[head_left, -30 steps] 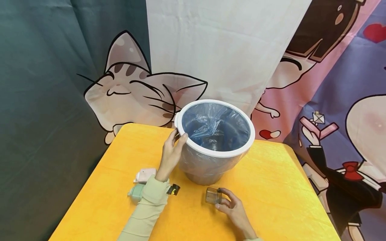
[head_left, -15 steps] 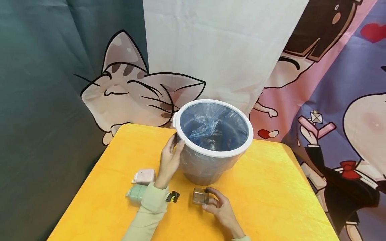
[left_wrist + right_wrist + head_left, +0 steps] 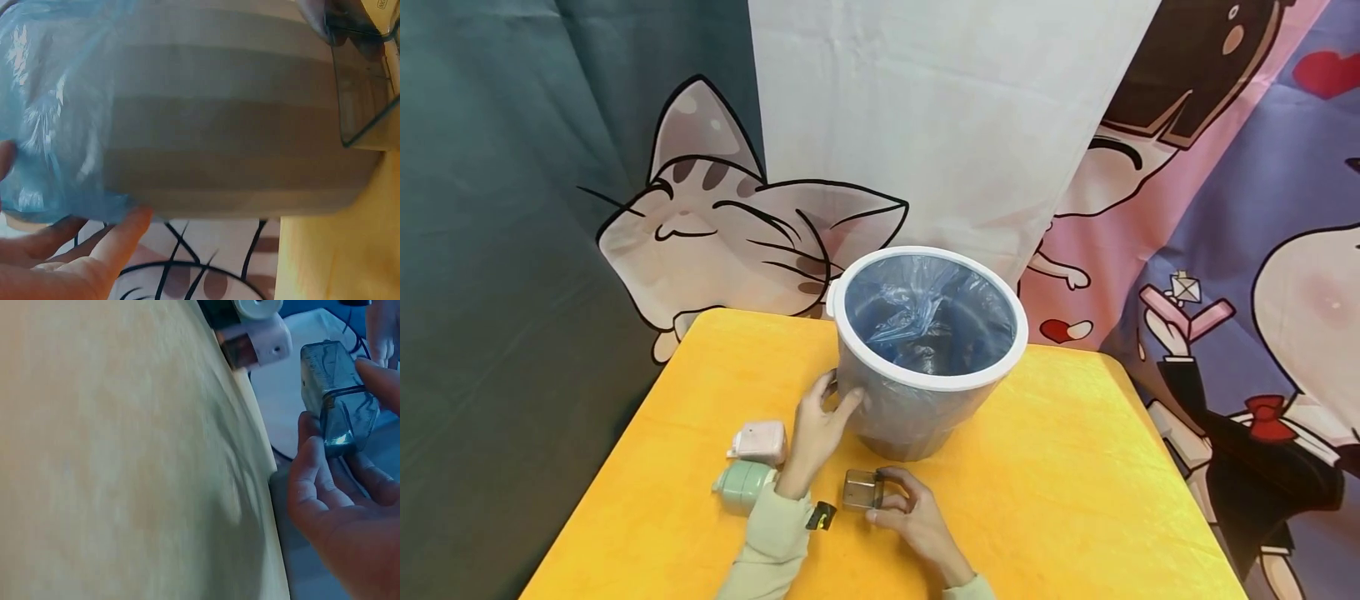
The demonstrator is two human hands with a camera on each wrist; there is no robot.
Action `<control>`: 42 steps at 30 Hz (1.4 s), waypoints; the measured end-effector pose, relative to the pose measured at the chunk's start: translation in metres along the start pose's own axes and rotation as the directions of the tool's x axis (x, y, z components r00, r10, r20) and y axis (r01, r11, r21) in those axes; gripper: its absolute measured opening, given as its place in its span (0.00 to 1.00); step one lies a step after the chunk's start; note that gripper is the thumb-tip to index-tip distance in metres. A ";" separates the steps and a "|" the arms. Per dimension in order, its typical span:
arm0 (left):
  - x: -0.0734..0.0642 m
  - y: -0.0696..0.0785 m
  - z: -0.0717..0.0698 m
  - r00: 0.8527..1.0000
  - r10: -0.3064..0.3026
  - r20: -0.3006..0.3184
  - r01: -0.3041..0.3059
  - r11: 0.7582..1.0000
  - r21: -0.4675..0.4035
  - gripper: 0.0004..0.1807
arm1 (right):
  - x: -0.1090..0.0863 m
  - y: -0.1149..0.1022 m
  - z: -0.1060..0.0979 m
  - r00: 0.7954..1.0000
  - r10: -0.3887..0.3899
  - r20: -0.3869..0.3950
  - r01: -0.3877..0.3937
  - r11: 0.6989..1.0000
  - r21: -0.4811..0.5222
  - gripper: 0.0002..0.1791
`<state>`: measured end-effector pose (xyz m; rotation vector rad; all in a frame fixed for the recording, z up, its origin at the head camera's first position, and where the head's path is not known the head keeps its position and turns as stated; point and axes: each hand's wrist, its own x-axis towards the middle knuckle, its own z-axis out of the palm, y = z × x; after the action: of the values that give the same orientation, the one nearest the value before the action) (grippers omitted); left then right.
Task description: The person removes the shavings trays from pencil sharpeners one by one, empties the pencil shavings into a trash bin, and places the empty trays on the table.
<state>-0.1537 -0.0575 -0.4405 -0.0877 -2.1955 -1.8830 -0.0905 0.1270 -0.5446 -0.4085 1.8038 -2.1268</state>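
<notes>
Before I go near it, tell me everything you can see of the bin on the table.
The bin stands upright on the yellow table. Its round mouth has a white rim with a small tab at the left of the head view. The wall looks like grayish-brown plastic, banded lengthwise in lighter and darker tones. A wrinkled, translucent blue liner, seemingly thin plastic, covers the inside and hangs over the upper outside. The left hand touches the lined outer side, below the rim.

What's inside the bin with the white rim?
A creased blue plastic liner shows inside the bin. It covers the bin's floor, so anything beneath it can't be made out.
</notes>
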 end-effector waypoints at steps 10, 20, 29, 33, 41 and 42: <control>-0.014 -0.014 -0.036 0.993 -0.114 0.026 0.087 0.869 0.487 0.29 | 0.009 -0.021 0.027 0.996 0.087 0.017 -0.086 0.995 -0.052 0.34; -0.033 -0.020 -0.063 0.925 -0.380 0.008 0.268 0.667 0.695 0.44 | 0.020 0.007 0.038 0.993 0.119 0.007 -0.118 0.989 -0.085 0.33; -0.044 -0.021 -0.080 0.889 -0.444 -0.114 0.393 0.610 0.688 0.59 | 0.021 0.020 0.052 0.994 0.113 -0.012 -0.113 0.973 -0.199 0.33; -0.048 -0.020 -0.089 0.831 -0.545 -0.111 0.450 0.540 0.711 0.58 | 0.024 0.020 0.058 0.992 0.120 -0.032 -0.124 0.958 -0.257 0.33; -0.050 -0.022 -0.091 0.850 -0.519 -0.085 0.423 0.579 0.697 0.31 | 0.035 0.024 0.069 0.992 0.123 -0.036 -0.128 0.947 -0.295 0.33; -0.050 -0.022 -0.091 0.854 -0.513 -0.085 0.420 0.585 0.694 0.28 | 0.037 0.025 0.070 0.992 0.116 -0.038 -0.122 0.945 -0.303 0.33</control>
<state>-0.0962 -0.1441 -0.4604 0.5916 -3.0959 -1.0839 -0.0932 0.0449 -0.5579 -0.3412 2.1184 -1.7812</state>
